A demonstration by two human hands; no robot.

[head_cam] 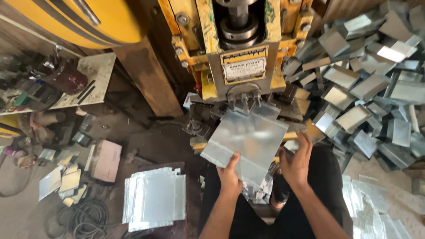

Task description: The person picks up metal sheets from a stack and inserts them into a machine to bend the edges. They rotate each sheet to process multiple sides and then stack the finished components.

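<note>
Holding a shiny metal sheet (pixel 248 141), the left hand (pixel 230 175) pinches its near edge, thumb on top. The right hand (pixel 295 161) has its fingers spread along the right edge. The sheet's far end sits under the yellow press (pixel 241 53). It looks thin, light and stiff, with sharp, slippery edges, so gripping the sides away from the press seems best. A stack of flat sheets (pixel 155 199) lies near left, and a pile of bent pieces (pixel 367 88) sits far right.
</note>
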